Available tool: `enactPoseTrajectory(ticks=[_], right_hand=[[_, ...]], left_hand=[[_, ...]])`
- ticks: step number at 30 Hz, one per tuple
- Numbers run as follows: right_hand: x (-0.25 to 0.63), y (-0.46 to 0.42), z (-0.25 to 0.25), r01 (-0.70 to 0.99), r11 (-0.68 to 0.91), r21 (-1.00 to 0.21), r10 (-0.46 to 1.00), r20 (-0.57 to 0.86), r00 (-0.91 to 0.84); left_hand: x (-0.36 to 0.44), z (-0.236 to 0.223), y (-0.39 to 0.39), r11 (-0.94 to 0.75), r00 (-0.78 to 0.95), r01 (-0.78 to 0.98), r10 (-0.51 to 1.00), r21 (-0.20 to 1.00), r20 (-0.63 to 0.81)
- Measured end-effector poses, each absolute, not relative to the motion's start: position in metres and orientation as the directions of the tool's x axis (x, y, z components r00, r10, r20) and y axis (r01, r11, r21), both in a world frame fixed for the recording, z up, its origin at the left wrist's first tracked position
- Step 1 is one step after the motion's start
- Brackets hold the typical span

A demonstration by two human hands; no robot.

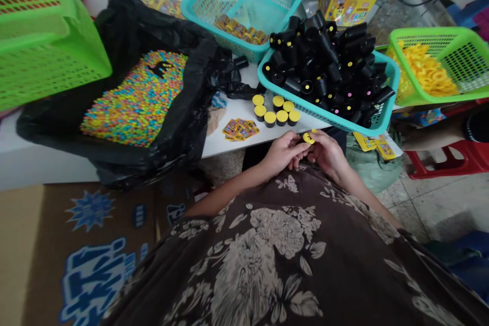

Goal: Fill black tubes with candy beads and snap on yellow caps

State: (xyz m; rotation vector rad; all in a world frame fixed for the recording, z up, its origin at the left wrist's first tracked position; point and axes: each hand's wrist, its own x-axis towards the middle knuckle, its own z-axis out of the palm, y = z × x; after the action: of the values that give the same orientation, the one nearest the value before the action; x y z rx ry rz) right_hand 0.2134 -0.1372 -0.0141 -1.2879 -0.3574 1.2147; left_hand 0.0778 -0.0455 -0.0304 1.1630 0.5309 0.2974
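At the table's front edge, above my lap, my left hand (283,154) and my right hand (327,153) meet with bent fingers around a small round yellow plastic cap (308,138). A dark mark or opening shows on the cap; its underside is hidden by my fingers. Just beyond stand several black tubs with yellow lids (281,116) in a loose cluster. Left of them lies a small fanned pile of printed cards (240,130).
A turquoise basket (328,112) heaped with black plastic tubes (324,46) stands ahead. Right of it, a green basket (469,35) holds yellow rings (430,71). On the left, a black bag (183,127) contains colourful candies (141,102). Another person's forearm (435,135) shows at right.
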Motion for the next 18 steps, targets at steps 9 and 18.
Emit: enactPoseTrajectory(ticks=[9,18], right_hand=[[0.204,-0.136,-0.022,-0.359,-0.094,-0.929,0.735,-0.308,0.604],[0.198,-0.139,-0.023,-0.133,-0.172,-0.976,0.825,-0.217,0.522]], left_hand=[[0.081,-0.033,-0.049,0.525,0.853,-0.003,0.446,0.851,-0.272],[0.081,-0.029,-0.051,0.454,0.773,0.046,0.548,0.890,-0.320]])
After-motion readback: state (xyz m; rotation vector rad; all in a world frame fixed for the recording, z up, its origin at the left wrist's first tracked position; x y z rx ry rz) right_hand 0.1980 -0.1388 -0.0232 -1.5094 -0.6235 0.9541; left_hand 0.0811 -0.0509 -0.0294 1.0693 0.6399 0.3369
